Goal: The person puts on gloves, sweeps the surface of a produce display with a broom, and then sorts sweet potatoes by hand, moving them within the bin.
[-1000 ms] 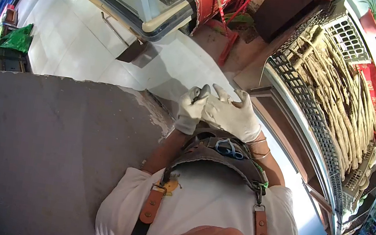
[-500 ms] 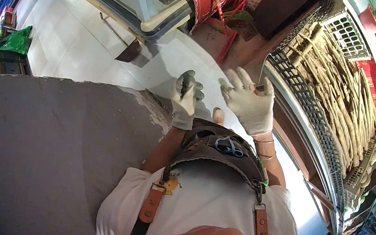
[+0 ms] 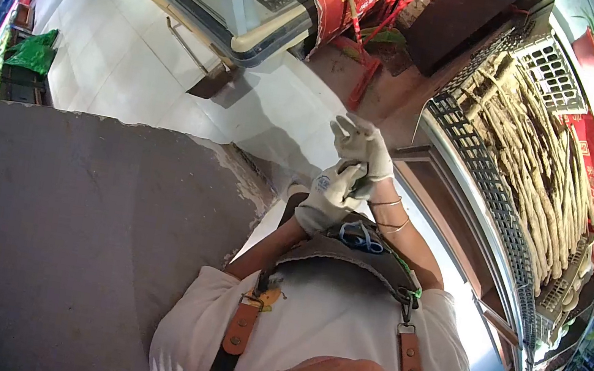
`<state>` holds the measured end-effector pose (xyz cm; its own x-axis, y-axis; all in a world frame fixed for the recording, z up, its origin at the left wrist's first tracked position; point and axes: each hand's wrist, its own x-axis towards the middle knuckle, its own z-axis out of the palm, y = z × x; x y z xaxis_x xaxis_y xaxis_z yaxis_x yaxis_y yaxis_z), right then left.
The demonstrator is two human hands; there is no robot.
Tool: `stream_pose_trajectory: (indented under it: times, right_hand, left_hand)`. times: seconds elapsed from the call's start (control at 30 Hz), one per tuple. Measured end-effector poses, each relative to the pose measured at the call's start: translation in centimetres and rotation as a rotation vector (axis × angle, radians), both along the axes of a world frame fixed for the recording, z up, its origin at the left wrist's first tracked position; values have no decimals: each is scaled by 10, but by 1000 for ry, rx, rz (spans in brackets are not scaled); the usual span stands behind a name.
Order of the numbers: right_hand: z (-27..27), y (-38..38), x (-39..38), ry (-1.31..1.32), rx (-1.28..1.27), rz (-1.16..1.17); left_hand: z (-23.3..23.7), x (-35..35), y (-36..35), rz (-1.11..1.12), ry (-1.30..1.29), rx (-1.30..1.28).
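Observation:
Both my hands wear white knit gloves with grey on the palm or finger side. My left hand (image 3: pixel 329 196) is closed, its fingers pressed together on the heel of the right-hand glove near the wrist. My right hand (image 3: pixel 366 147) is raised just beyond it, fingers stretched out and somewhat apart, holding nothing that I can see. Part of the right palm and thumb is hidden behind the left fingers. Thin bracelets (image 3: pixel 394 214) circle my right forearm. Below the hands is a dark apron (image 3: pixel 332 256) with a blue cord (image 3: pixel 361 237) at its top.
To the right stands a rack with a black crate (image 3: pixel 496 165) of long pale roots or sticks (image 3: pixel 526 166). A brown-grey surface (image 3: pixel 75 229) with a chipped edge spans the left. Ahead are a glass case (image 3: pixel 239 8), a red-handled broom (image 3: pixel 362 84) and pale floor tiles (image 3: pixel 118 44).
My hands have come together from apart. The left moved right and now grips the right glove; the right moved slightly left, its fingers less spread.

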<state>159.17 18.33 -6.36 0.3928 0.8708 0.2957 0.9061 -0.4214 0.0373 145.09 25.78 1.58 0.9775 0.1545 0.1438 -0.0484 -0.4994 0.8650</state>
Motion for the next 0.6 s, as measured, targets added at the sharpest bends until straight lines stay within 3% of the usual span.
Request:
stream_pose_trajectory:
  times: [0.17,0.23,0.33,0.37,0.47,0.53,0.6]
  right_hand:
    - [-27,-7,-23,1449,1013,30]
    - [-21,-11,-26,1773,1198,-98]
    - [49,-7,-23,1851,1137,-495]
    - [24,-12,-18,1643,954,-394]
    - [14,-6,-23,1887,1100,-749]
    - [-27,-12,-15,1512,984,-536]
    - [11,-10,-15,1607,907,-772]
  left_hand:
    - [-16,-4,-4,31,63,-334]
    - [-10,-7,-2,-61,233,-530]
    - [-12,-3,-13,-249,-32,-368]
    - [-13,-2,-15,-242,-114,-384]
    - [-11,-1,-7,-346,-8,-337]
    - [-16,-3,-5,-362,52,-277]
    - [-40,-3,-2,-373,61,-257]
